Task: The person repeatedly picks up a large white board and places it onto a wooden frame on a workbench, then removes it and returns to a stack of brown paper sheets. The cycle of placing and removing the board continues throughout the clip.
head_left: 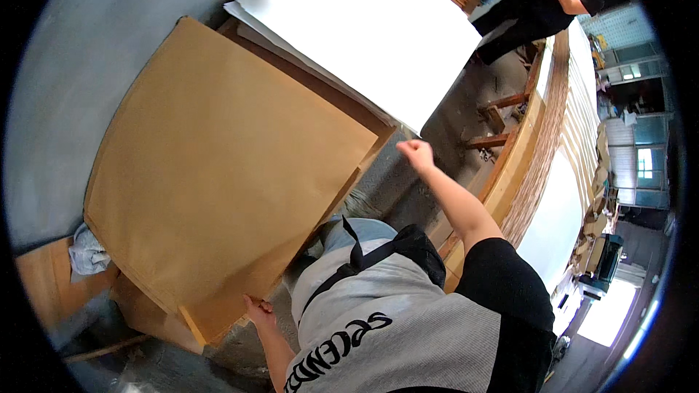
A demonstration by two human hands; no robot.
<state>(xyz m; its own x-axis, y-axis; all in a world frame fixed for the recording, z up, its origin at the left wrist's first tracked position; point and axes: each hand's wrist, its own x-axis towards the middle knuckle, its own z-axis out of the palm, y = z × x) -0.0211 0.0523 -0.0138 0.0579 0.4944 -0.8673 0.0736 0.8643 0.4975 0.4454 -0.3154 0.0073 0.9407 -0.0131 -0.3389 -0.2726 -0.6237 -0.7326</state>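
Note:
A wide brown paper sheet (pixel 233 175) lies in front of me, on top of a stack with wooden-looking edges. My left hand (pixel 259 310) is at its near edge, fingers curled in; whether it pinches the paper is hidden. My right hand (pixel 416 154) is closed, just off the stack's right corner, with nothing visible in it. Close beyond that hand is the lower corner of a pile of large white sheets (pixel 364 29), whose edges are slightly uneven along the left side.
A grey wall (pixel 87 80) rises at the left. A crumpled pale cloth (pixel 89 251) lies at the lower left. To the right runs a long row of stacked sheets (pixel 542 167) on wooden supports (pixel 495 140). Another person in dark clothes (pixel 528 11) stands at the far right.

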